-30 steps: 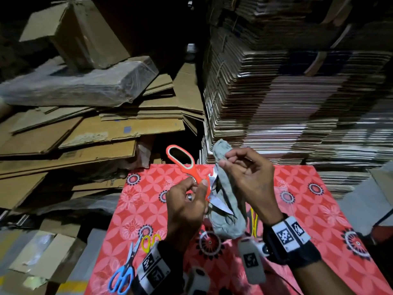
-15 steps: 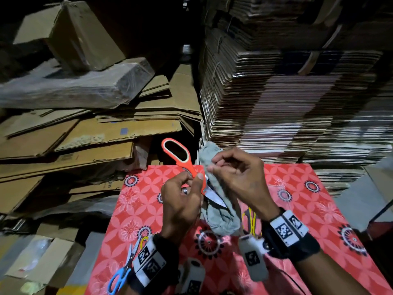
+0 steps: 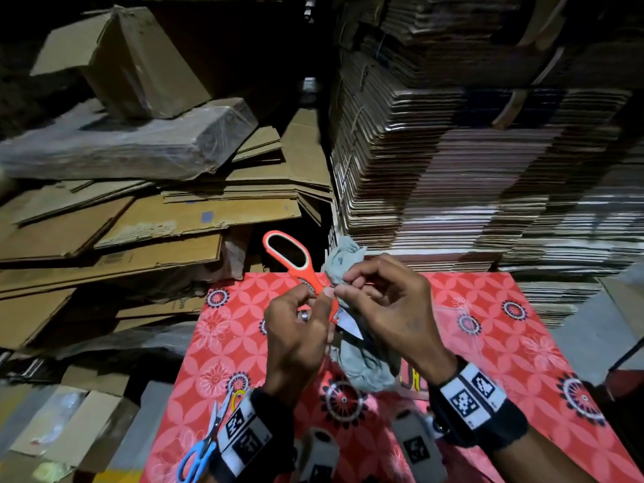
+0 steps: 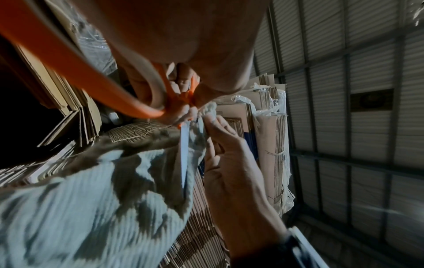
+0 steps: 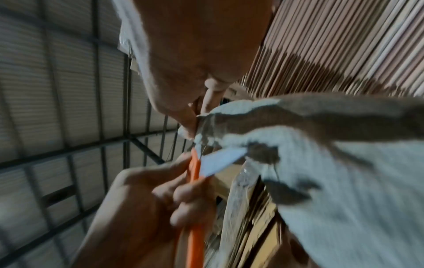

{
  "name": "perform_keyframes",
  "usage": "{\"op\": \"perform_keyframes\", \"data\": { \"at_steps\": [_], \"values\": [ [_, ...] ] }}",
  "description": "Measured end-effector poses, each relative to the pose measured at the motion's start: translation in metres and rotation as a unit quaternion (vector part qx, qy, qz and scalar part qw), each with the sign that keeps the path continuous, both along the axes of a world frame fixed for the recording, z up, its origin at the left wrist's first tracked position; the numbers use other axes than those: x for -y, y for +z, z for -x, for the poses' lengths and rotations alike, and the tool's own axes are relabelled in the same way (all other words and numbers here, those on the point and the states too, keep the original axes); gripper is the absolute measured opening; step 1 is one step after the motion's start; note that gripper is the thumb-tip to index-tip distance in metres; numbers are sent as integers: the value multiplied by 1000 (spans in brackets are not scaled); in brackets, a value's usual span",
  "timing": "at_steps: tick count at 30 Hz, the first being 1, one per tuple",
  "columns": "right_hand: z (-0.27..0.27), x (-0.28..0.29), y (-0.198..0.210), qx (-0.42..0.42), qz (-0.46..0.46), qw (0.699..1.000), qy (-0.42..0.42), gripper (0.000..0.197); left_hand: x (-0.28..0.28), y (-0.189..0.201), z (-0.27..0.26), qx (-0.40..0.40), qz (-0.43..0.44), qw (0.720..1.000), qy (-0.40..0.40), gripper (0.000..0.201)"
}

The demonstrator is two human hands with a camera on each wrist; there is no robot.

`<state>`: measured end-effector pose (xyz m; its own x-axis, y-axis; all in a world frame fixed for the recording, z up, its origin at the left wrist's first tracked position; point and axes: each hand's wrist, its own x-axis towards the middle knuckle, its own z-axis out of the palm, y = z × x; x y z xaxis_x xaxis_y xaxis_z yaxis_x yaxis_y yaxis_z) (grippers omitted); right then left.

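Note:
Orange-handled scissors are held above the red patterned mat, one handle loop pointing up and away. My left hand grips them near the pivot; the steel blade points down toward me. My right hand pinches a grey cloth against the scissors just beside the left thumb. The cloth hangs down behind the blade and bunches above my right fingers. The left wrist view shows the blade lying along the cloth. In the right wrist view the blade pokes out beside the cloth.
Blue-handled scissors lie at the mat's near left corner. Something yellow shows on the mat under the cloth. Tall stacks of flattened cardboard rise right behind the mat. Loose cardboard sheets and boxes pile up on the left.
My right fingers have moved in with the cloth toward the left thumb at the pivot. Less of the blade shows now. Both hands have drifted slightly left.

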<state>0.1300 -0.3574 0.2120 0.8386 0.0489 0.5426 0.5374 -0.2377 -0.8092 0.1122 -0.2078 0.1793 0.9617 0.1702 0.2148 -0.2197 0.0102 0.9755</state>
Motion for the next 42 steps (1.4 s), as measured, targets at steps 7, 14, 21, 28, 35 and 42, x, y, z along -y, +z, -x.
{"op": "perform_keyframes", "data": {
  "at_steps": [7,14,21,28,35,42],
  "values": [
    [-8,6,2,13,6,1000,-23,20,5,9,1,-19,19,1000,-2,41],
    [-10,9,1,-23,-16,999,-28,23,6,5,5,-44,32,998,-32,41],
    [-14,10,0,-16,-35,998,-51,24,9,3,4,-50,47,996,-54,35],
    [-9,13,0,-11,7,999,-48,23,6,2,5,-50,30,997,-43,38],
    [12,-2,-6,44,54,996,-56,17,5,-3,2,-58,36,997,-33,38],
    [-2,5,1,53,41,993,-99,20,10,0,6,-53,48,997,-20,40]
  ]
}}
